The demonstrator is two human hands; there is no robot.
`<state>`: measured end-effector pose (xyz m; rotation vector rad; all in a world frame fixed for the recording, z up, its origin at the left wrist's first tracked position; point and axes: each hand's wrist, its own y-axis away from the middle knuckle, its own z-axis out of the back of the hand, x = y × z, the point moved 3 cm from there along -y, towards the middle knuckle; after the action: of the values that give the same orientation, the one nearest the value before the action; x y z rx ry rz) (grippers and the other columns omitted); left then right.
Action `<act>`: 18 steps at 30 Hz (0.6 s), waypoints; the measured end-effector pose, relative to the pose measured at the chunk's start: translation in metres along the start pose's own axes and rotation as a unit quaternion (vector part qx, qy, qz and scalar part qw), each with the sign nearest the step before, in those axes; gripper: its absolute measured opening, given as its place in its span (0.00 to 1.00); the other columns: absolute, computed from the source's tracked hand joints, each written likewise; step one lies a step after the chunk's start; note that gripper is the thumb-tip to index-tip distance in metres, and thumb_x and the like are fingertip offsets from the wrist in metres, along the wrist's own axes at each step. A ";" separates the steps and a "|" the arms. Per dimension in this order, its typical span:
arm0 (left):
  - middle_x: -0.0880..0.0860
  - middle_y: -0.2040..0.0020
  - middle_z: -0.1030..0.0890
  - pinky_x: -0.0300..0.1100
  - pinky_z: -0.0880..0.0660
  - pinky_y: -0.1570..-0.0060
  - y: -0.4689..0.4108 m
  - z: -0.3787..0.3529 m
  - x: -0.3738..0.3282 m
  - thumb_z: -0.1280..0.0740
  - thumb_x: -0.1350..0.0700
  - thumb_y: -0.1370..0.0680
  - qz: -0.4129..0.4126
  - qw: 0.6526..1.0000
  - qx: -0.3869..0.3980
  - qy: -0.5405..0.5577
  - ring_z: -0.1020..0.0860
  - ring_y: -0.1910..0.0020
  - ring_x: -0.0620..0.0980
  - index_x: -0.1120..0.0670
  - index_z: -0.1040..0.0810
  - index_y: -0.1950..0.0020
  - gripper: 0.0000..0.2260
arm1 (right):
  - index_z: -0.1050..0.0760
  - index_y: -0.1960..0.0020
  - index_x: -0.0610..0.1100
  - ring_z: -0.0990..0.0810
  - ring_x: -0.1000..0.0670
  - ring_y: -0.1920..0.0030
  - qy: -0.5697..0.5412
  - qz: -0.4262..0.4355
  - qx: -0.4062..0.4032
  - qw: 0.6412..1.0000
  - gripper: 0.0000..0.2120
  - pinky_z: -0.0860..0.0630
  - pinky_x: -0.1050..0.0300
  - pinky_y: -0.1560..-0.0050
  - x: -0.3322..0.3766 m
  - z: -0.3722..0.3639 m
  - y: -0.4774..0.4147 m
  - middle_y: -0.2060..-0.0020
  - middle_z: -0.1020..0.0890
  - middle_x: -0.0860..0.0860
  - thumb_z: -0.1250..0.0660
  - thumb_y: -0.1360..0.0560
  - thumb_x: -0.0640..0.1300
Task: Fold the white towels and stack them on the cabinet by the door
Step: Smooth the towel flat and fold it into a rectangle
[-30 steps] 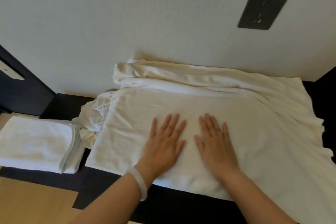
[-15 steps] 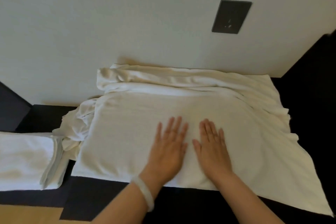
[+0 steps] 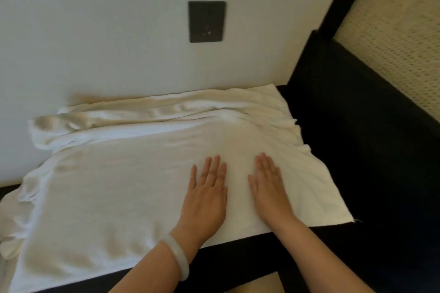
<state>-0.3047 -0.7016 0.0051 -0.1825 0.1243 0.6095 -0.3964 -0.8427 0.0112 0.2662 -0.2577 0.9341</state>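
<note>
Pale wall point(image 3: 95, 31) rises behind the dark worktop point(image 3: 333, 126), with a black switch plate point(image 3: 206, 21) set in it. Since a second ago the view has swung right, and the folded towel at the left is now out of sight. The left hand point(image 3: 206, 195) and right hand point(image 3: 270, 192) have slid toward the right end of the white towel point(image 3: 119, 185). Both hands lie flat, fingers straight, gripping nothing, pressing the soft terry. Smoothing seems under way; the far edge bunches in ropy ridges, so the folding looks unfinished.
</note>
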 end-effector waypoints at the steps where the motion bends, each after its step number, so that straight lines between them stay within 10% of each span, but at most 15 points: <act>1: 0.57 0.24 0.34 0.57 0.46 0.30 -0.009 -0.003 -0.013 0.48 0.50 0.19 -0.033 0.999 0.008 0.004 0.36 0.24 0.57 0.59 0.33 0.25 0.25 | 0.58 0.19 0.43 0.64 0.58 0.24 0.001 0.015 -0.003 1.000 0.38 0.68 0.57 0.24 0.000 0.000 0.003 0.20 0.56 0.49 0.68 0.24 0.62; 9: 0.54 0.22 0.37 0.57 0.48 0.27 -0.024 -0.019 -0.027 0.51 0.47 0.18 -0.073 0.997 0.007 -0.009 0.39 0.23 0.54 0.55 0.37 0.22 0.26 | 0.63 0.20 0.55 0.66 0.61 0.23 0.003 -0.073 0.013 0.997 0.30 0.65 0.57 0.22 -0.112 0.043 0.058 0.23 0.64 0.60 0.55 0.17 0.61; 15: 0.54 0.22 0.37 0.56 0.48 0.27 -0.024 -0.019 -0.027 0.51 0.47 0.18 -0.074 0.997 -0.001 -0.011 0.40 0.23 0.54 0.55 0.37 0.22 0.26 | 0.38 0.23 0.47 0.37 0.48 0.26 -0.086 -0.252 -0.096 0.959 0.27 0.35 0.50 0.29 -0.147 0.088 0.074 0.27 0.34 0.48 0.34 0.20 0.45; 18: 0.54 0.22 0.38 0.56 0.49 0.27 -0.024 -0.019 -0.027 0.52 0.46 0.18 -0.074 0.997 0.004 -0.012 0.41 0.23 0.54 0.55 0.38 0.21 0.26 | 0.34 0.28 0.42 0.28 0.43 0.36 -0.112 -0.373 -0.012 0.921 0.28 0.25 0.48 0.42 -0.159 0.091 0.074 0.34 0.29 0.44 0.30 0.23 0.49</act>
<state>-0.3140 -0.7397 -0.0060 -0.1747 0.0886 0.4639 -0.5560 -0.9510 0.0524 0.4122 -0.3436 0.1416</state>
